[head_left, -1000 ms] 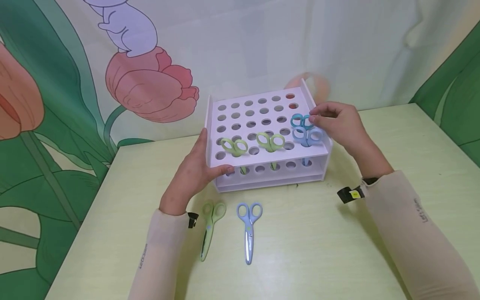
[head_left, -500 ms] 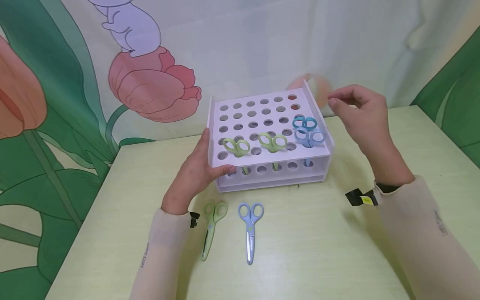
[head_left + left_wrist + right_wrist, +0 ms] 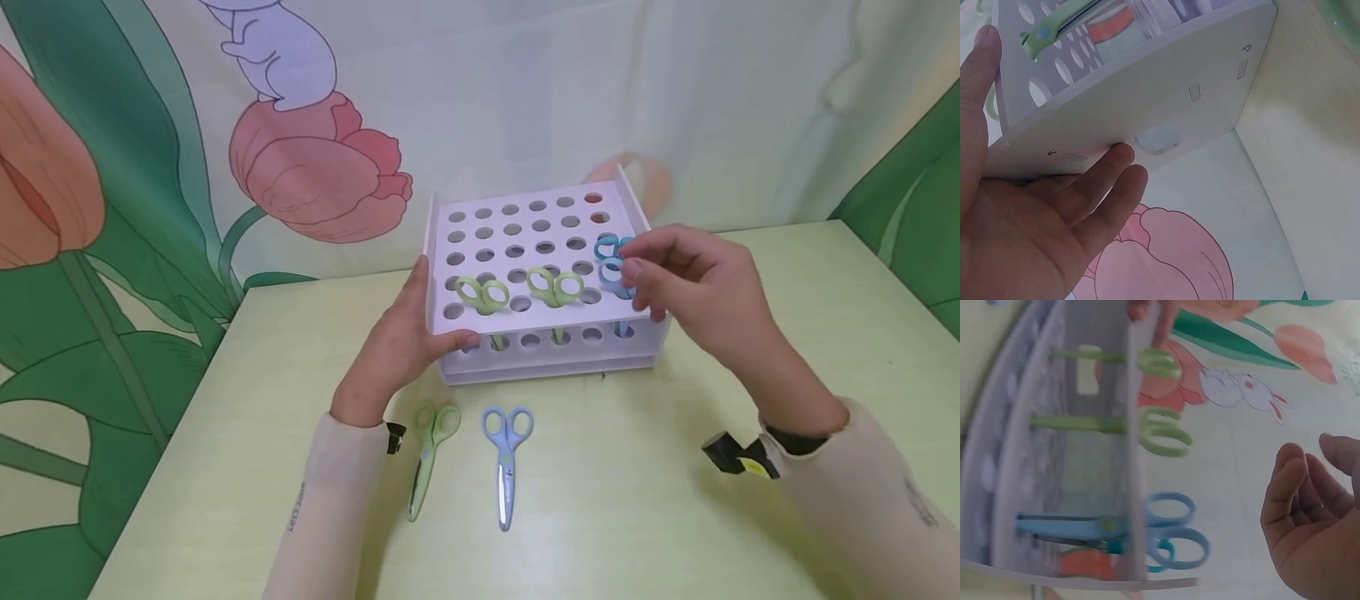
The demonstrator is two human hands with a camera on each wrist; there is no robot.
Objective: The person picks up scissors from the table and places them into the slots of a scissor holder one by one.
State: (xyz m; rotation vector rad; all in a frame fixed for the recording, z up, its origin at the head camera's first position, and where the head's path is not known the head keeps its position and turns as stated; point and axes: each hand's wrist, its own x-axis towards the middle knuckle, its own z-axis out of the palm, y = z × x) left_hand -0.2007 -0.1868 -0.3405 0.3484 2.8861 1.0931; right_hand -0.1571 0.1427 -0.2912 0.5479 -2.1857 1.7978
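Observation:
A white rack [image 3: 480, 327] with rows of round holes stands on the table. My left hand [image 3: 390, 354] holds its left side, thumb on the front edge; in the left wrist view, fingers lie against the side panel [image 3: 1166, 112]. Two green-handled scissors [image 3: 556, 287] [image 3: 482, 296] and light-blue scissors [image 3: 1175, 540] stand in front-row holes, blades down. Teal scissors [image 3: 606, 247] stand right behind the light-blue pair. My right hand [image 3: 708, 296], fingers loosely curled and holding nothing, hovers by the rack's right side; in the head view it partly hides both blue-toned pairs.
In front of the rack, green scissors [image 3: 427, 458] and light-blue scissors [image 3: 507, 467] lie on the table [image 3: 615, 500], blades toward me. A printed curtain [image 3: 510, 100] hangs close behind the rack.
My right hand let go of the teal scissors, moved up and right away from the rack, then came back down beside it. My left hand keeps its hold on the rack.

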